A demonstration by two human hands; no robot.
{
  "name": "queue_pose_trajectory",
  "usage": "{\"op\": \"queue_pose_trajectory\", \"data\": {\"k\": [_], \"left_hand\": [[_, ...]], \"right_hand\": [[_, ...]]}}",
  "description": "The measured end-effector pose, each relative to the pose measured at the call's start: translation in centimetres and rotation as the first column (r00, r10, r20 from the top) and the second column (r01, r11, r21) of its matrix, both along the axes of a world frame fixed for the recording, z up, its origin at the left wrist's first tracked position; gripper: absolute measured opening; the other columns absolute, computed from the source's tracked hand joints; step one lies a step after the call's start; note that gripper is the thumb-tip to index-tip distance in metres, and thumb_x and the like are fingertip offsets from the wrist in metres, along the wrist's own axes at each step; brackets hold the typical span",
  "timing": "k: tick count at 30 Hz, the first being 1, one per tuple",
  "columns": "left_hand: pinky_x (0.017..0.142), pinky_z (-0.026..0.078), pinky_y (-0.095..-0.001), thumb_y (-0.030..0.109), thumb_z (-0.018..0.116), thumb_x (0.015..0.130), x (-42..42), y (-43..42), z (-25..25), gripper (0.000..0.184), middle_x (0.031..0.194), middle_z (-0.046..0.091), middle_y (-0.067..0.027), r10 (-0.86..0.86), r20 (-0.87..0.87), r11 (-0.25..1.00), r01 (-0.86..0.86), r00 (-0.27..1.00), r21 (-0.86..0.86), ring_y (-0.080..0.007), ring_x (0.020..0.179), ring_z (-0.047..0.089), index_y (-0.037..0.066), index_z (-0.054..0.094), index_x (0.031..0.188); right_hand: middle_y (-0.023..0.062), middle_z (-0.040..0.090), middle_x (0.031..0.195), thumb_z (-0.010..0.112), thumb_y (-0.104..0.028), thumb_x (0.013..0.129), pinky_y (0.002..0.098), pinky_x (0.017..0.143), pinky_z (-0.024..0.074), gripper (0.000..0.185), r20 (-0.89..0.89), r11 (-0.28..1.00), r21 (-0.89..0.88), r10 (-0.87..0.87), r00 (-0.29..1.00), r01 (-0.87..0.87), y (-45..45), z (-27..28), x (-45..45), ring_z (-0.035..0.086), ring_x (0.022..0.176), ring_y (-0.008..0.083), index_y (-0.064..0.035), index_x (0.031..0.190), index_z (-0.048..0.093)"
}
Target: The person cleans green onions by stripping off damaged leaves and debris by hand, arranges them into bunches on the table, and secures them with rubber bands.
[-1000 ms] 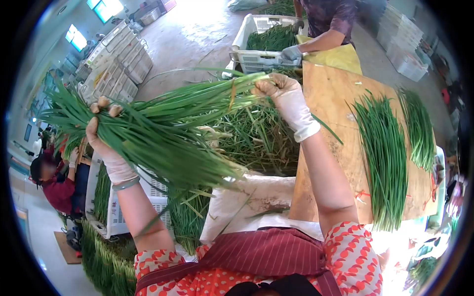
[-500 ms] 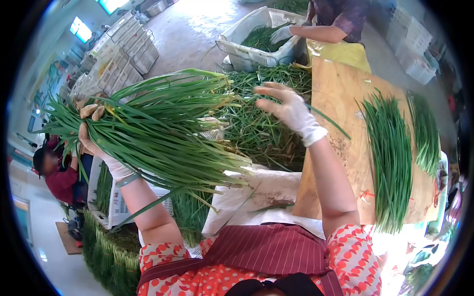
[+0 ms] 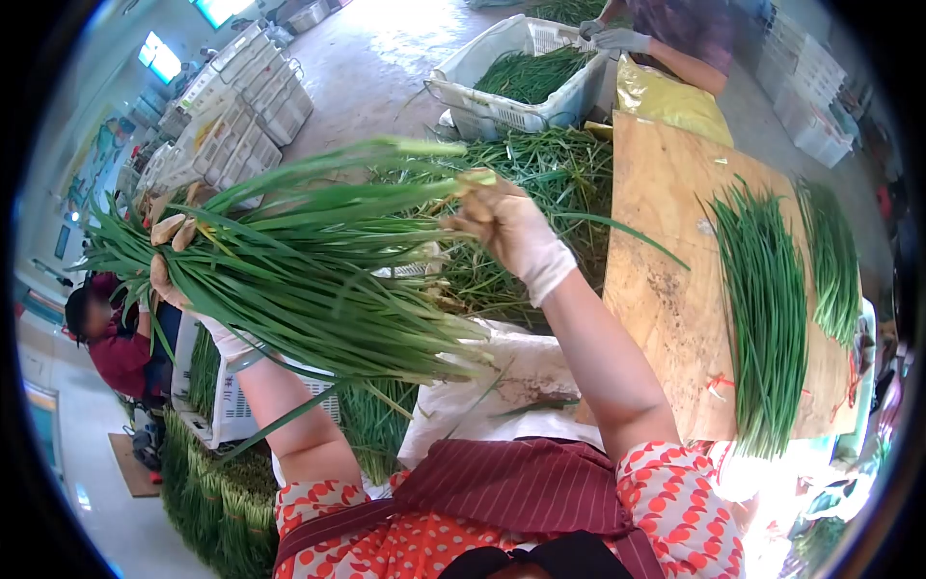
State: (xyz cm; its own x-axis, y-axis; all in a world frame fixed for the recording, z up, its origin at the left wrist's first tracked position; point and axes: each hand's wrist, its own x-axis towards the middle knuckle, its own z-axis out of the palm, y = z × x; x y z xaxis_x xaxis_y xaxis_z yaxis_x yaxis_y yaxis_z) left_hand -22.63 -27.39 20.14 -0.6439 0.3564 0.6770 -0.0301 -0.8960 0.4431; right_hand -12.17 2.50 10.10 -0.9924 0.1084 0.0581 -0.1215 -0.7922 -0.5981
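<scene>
My left hand (image 3: 178,261), in a white glove with bare fingertips, is closed around the leafy end of a big bunch of garlic chives (image 3: 318,265). The bunch lies sideways in the air, its pale stalk ends fanned toward the right. At those ends my right hand (image 3: 511,227), gloved alike, has its fingers drawn together on a few stalks at the top of the fan. Below the right hand spreads a heap of loose green leaves (image 3: 550,179).
A wooden board (image 3: 666,289) at the right carries sorted chives (image 3: 762,318). Behind the heap stands a white crate (image 3: 482,111), near a co-worker's gloved hands (image 3: 617,39). Stacked crates (image 3: 241,96) are at back left; another person (image 3: 116,338) is at the left. Upright bundles (image 3: 222,502) stand lower left.
My right hand has moved left from above the heap and its spread fingers have closed on stalk ends. The top stalks are blurred. The co-worker's hands have left the chives in the crate.
</scene>
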Motion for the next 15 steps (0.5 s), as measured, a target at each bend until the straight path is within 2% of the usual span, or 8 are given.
{"op": "queue_pose_trajectory", "data": {"k": [1,2,3,4,5,10,13,15], "left_hand": [[0.093,0.033,-0.0361,0.017,0.056,0.078,0.3,0.2,0.1,0.020,0.094,0.052,0.0079,-0.101,0.008,0.995,0.100,0.995,0.028,-0.0094,0.087,0.052,0.015,0.048,0.096],[0.091,0.036,-0.0361,0.016,0.056,0.079,0.4,0.1,0.1,0.019,0.094,0.052,0.0064,-0.200,0.013,0.979,0.199,0.980,0.055,-0.0105,0.088,0.052,0.014,0.047,0.096],[0.080,0.040,-0.0329,0.010,0.060,0.074,0.5,-0.1,0.2,0.024,0.088,0.048,0.0041,0.021,0.100,1.000,-0.023,0.995,0.019,-0.0118,0.075,0.047,0.013,0.046,0.094],[0.077,0.040,-0.0314,0.007,0.060,0.073,1.1,0.5,0.1,0.024,0.086,0.047,0.0036,-0.111,0.153,0.990,0.096,0.982,0.100,-0.0121,0.074,0.046,0.013,0.045,0.091],[0.079,0.042,-0.0346,0.010,0.057,0.076,0.7,0.6,-0.2,0.019,0.086,0.049,0.0043,-0.109,0.105,0.993,0.102,0.989,0.067,-0.0114,0.078,0.049,0.013,0.044,0.090],[0.076,0.042,-0.0366,0.013,0.055,0.079,0.5,2.0,-1.2,0.015,0.081,0.048,0.0058,-0.141,0.097,0.990,0.143,0.985,-0.008,-0.0101,0.076,0.049,0.015,0.043,0.086],[0.075,0.040,-0.0312,0.009,0.056,0.077,0.8,3.1,-1.0,0.020,0.083,0.042,0.0023,-0.197,0.035,0.980,0.196,0.980,0.024,-0.0126,0.072,0.043,0.012,0.041,0.090],[0.075,0.040,-0.0309,0.009,0.055,0.077,-0.1,2.2,-0.8,0.020,0.083,0.043,0.0023,-0.192,0.033,0.981,0.191,0.981,0.031,-0.0125,0.072,0.044,0.012,0.041,0.090]], "right_hand": [[-0.0024,0.044,0.061,0.052,-0.019,0.090,0.0288,0.062,0.0453,0.022,-0.174,0.996,0.011,0.088,0.981,-0.088,1.0,-1.2,-0.1,0.041,0.054,0.0100,0.0000,0.102,0.052],[-0.0024,0.044,0.061,0.052,-0.019,0.090,0.0288,0.062,0.0453,0.022,-0.172,0.996,0.010,0.090,0.981,-0.090,1.6,-2.2,0.2,0.041,0.054,0.0100,0.0000,0.102,0.052],[-0.0035,0.038,0.059,0.050,-0.019,0.091,0.0268,0.058,0.0409,0.019,-0.178,0.997,0.009,0.077,0.981,-0.076,1.6,-1.8,0.8,0.035,0.051,0.0085,-0.0022,0.099,0.052],[-0.0046,0.033,0.058,0.047,-0.020,0.092,0.0247,0.055,0.0365,0.017,-0.184,0.998,0.009,0.063,0.981,-0.063,1.7,-1.6,1.3,0.028,0.048,0.0071,-0.0043,0.097,0.053],[-0.0044,0.034,0.058,0.052,-0.031,0.090,0.0231,0.051,0.0320,0.027,-0.144,0.999,-0.015,0.042,0.989,-0.044,2.0,-1.6,1.5,0.028,0.048,0.0069,-0.0046,0.093,0.053],[-0.0043,0.033,0.055,0.048,-0.034,0.091,0.0228,0.047,0.0301,0.028,-0.027,0.999,0.049,-0.021,0.999,0.022,3.5,-1.3,3.1,0.028,0.048,0.0066,-0.0066,0.089,0.055],[-0.0043,0.033,0.055,0.047,-0.032,0.092,0.0224,0.043,0.0261,0.027,0.052,0.950,0.221,-0.236,0.970,0.220,5.2,-2.4,3.6,0.028,0.047,0.0061,-0.0070,0.088,0.055],[-0.0012,0.045,0.060,0.046,-0.030,0.093,0.0241,0.044,0.0345,0.025,0.187,0.873,0.368,-0.407,0.894,0.320,7.4,-3.9,4.3,0.040,0.048,0.0110,-0.0081,0.086,0.055]]}}
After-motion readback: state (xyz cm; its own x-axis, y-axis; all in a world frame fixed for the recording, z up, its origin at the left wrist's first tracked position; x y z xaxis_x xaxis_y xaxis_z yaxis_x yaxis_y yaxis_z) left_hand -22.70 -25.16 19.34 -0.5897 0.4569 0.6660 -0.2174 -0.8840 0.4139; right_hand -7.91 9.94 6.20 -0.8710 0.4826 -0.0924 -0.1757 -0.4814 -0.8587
